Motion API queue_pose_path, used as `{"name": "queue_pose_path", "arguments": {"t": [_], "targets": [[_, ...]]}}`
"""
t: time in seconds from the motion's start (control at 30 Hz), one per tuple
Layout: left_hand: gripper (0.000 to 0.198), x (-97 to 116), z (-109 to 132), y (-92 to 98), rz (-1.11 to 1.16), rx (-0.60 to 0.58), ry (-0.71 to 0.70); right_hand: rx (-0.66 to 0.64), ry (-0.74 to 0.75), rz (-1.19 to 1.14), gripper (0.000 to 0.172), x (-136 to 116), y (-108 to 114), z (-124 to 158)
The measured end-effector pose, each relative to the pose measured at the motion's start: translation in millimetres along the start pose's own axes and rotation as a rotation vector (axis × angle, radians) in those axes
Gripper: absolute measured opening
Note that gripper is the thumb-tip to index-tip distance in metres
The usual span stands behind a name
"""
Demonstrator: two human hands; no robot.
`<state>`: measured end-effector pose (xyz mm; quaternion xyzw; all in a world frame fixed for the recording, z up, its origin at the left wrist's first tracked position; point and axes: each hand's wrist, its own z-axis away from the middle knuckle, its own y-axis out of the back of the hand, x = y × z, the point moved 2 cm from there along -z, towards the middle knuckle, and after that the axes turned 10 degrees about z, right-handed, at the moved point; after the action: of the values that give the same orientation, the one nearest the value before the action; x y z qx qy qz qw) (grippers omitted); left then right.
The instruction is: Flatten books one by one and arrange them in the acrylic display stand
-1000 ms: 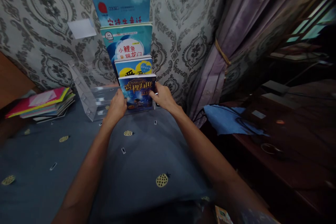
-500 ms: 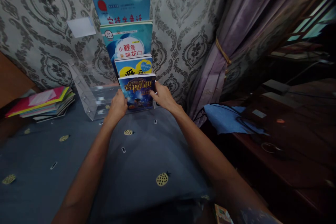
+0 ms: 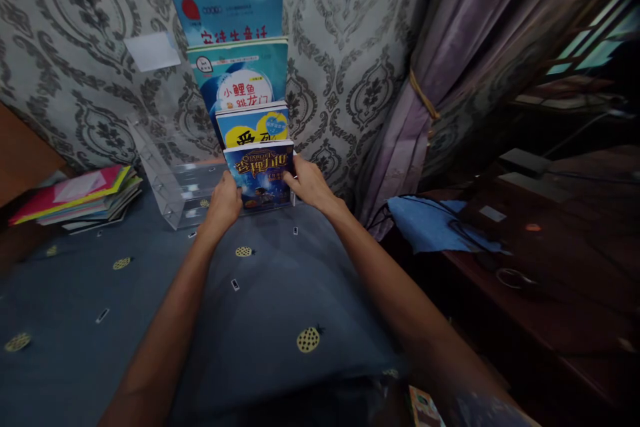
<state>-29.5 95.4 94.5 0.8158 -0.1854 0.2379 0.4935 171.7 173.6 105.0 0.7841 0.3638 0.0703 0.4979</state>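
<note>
A clear acrylic tiered rack (image 3: 165, 190) stands on the blue bed cover against the patterned wall. Its right column holds several books stepped one behind another. The front one is a dark blue book (image 3: 260, 170) with gold lettering. My left hand (image 3: 224, 203) grips that book's left edge, and my right hand (image 3: 307, 183) grips its right edge with thumb on the cover. Behind it rise a yellow-and-blue book (image 3: 253, 125), a teal book (image 3: 240, 77) and a light blue book (image 3: 227, 10). The rack's left column holds no books.
A stack of colourful books (image 3: 80, 197) lies at the left on the bed cover (image 3: 150, 293). A purple curtain (image 3: 425, 80) hangs to the right. A dark wooden desk (image 3: 550, 267) with a blue cloth (image 3: 430, 223) stands at the right.
Both hands stay on the front book's edges; the whole view has only shifted slightly to the left and up.
</note>
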Motion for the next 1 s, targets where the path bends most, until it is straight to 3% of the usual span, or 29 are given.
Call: {"name": "queue_pose_path", "arguments": {"t": [1.0], "targets": [[0.024,-5.5,-0.2,-8.3,-0.050,0.004,0.025,-0.054,-0.052,0.072,0.034,3.0,-8.7,1.5]]}}
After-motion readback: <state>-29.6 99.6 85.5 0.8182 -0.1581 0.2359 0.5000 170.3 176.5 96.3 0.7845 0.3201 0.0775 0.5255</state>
